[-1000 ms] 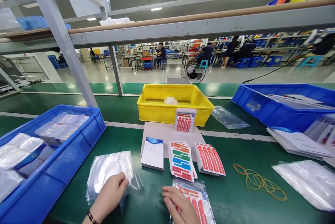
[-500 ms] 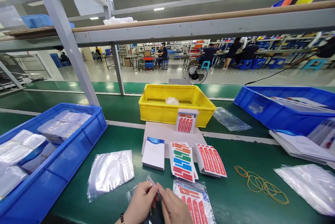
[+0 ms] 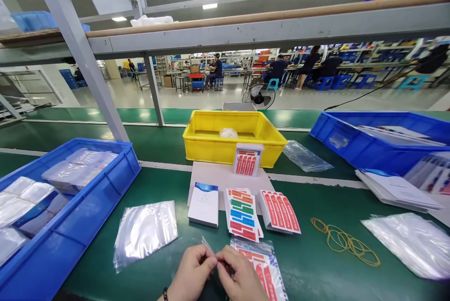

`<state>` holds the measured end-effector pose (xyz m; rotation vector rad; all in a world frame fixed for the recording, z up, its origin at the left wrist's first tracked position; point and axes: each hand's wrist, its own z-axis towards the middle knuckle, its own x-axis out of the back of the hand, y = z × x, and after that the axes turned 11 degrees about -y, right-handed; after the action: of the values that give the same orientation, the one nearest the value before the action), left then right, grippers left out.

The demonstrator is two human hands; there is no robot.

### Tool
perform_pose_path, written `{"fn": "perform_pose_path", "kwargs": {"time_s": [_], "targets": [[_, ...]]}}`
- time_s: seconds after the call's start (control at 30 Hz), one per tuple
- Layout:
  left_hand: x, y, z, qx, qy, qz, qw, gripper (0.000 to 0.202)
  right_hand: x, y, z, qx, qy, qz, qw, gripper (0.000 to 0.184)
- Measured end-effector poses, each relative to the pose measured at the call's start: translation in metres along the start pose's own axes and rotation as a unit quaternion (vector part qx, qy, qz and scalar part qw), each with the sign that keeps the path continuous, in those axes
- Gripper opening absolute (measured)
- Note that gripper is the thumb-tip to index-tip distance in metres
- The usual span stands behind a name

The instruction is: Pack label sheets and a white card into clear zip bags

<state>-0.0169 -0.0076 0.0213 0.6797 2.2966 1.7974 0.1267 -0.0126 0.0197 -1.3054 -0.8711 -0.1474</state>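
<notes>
My left hand (image 3: 195, 270) and my right hand (image 3: 239, 273) meet at the front edge of the bench, fingertips pinched together. Between them a strip of a clear plastic bag (image 3: 206, 243) sticks up; the rest is hidden by my fingers. Beside my right hand lies a filled clear bag with red and orange sticker sheets (image 3: 259, 263). Beyond my hands stand a white booklet stack (image 3: 204, 205), a pile of multicoloured sticker sheets (image 3: 242, 214) and a pile of red-striped sheets (image 3: 279, 212). Flat clear bags (image 3: 146, 231) lie to the left of my left hand.
A yellow bin (image 3: 232, 148) stands behind, a packed bag of sheets (image 3: 248, 160) leaning on it. Blue bins flank the bench at left (image 3: 105, 202) and right (image 3: 358, 151). Rubber bands (image 3: 346, 242) and more clear bags (image 3: 408, 244) lie at right. A metal post (image 3: 80, 57) rises at left.
My hands have drawn closer at the fingertips, both still on the clear bag. The whole view has shifted slightly, so the bench things appear a little further left.
</notes>
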Motion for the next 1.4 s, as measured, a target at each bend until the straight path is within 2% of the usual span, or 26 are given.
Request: {"fn": "perform_pose_path", "kwargs": {"time_s": [0.13, 0.23, 0.3, 0.37, 0.43, 0.53, 0.6, 0.67, 0.77, 0.83, 0.87, 0.93, 0.97, 1.03, 1.13, 1.2, 1.27, 1.33, 1.37, 1.4], "targets": [[0.000, 0.004, 0.000, 0.012, -0.016, -0.011, 1.000, 0.021, 0.004, -0.002, -0.001, -0.010, -0.004, 0.000, 1.000, 0.023], [-0.002, 0.006, 0.000, -0.008, -0.009, 0.044, 0.999, 0.029, -0.001, 0.004, 0.001, 0.005, 0.027, -0.072, 0.997, 0.029], [-0.004, 0.006, 0.000, -0.014, 0.004, 0.088, 0.996, 0.032, -0.007, 0.009, 0.003, 0.045, 0.072, -0.147, 0.985, 0.028], [-0.006, 0.005, 0.000, -0.009, 0.016, 0.106, 0.994, 0.033, -0.011, 0.015, 0.005, 0.083, 0.138, -0.220, 0.962, 0.027], [-0.008, 0.003, 0.001, 0.001, 0.017, 0.100, 0.995, 0.032, -0.011, 0.018, 0.008, 0.086, 0.195, -0.268, 0.939, 0.028], [-0.007, 0.002, 0.004, 0.010, 0.012, 0.074, 0.997, 0.031, -0.004, 0.016, 0.007, 0.087, 0.234, -0.283, 0.926, 0.027], [-0.004, 0.002, 0.007, 0.016, 0.016, 0.054, 0.998, 0.029, 0.001, 0.012, 0.005, 0.139, 0.223, -0.281, 0.923, 0.017], [0.001, 0.004, 0.009, 0.024, 0.016, 0.036, 0.999, 0.027, 0.003, 0.009, 0.002, 0.186, 0.188, -0.282, 0.922, 0.016], [0.011, 0.012, 0.006, 0.025, 0.024, 0.031, 0.999, 0.028, 0.005, 0.008, 0.001, 0.189, 0.127, -0.258, 0.939, 0.022], [0.019, 0.019, 0.000, -0.062, 0.049, 0.102, 0.992, 0.023, 0.008, 0.009, 0.002, 0.170, 0.087, -0.211, 0.959, 0.026], [0.024, 0.023, -0.003, -0.137, 0.050, 0.169, 0.975, 0.017, 0.012, 0.009, 0.002, 0.164, 0.061, -0.180, 0.968, 0.026], [0.034, 0.029, -0.010, -0.254, -0.014, 0.301, 0.919, 0.016, 0.021, 0.006, 0.002, 0.146, 0.001, -0.122, 0.982, 0.021], [0.039, 0.030, -0.013, -0.273, -0.044, 0.349, 0.895, 0.016, 0.027, 0.003, 0.002, 0.130, -0.032, -0.099, 0.986, 0.017], [0.050, 0.032, -0.017, -0.229, -0.061, 0.393, 0.889, 0.009, 0.038, -0.003, 0.003, 0.089, -0.090, -0.073, 0.989, 0.010], [0.061, 0.029, -0.019, -0.129, -0.054, 0.394, 0.908, 0.011, 0.045, -0.008, 0.012, 0.079, -0.123, -0.059, 0.987, 0.018], [0.063, 0.025, -0.018, -0.083, -0.073, 0.355, 0.928, 0.015, 0.041, -0.006, 0.027, 0.108, -0.075, -0.085, 0.988, 0.017], [0.061, 0.018, -0.015, -0.047, -0.085, 0.289, 0.952, 0.020, 0.032, 0.001, 0.045, 0.119, 0.014, -0.171, 0.978, 0.010], [0.057, 0.009, -0.012, -0.027, -0.083, 0.212, 0.973, 0.026, 0.023, 0.011, 0.064, 0.112, 0.077, -0.263, 0.955, 0.029], [0.055, 0.005, -0.010, -0.025, -0.081, 0.171, 0.982, 0.029, 0.019, 0.016, 0.072, 0.108, 0.090, -0.292, 0.946, 0.034], [0.053, 0.000, -0.008, -0.026, -0.076, 0.129, 0.988, 0.034, 0.017, 0.019, 0.078, 0.108, 0.093, -0.307, 0.941, 0.031]]}}
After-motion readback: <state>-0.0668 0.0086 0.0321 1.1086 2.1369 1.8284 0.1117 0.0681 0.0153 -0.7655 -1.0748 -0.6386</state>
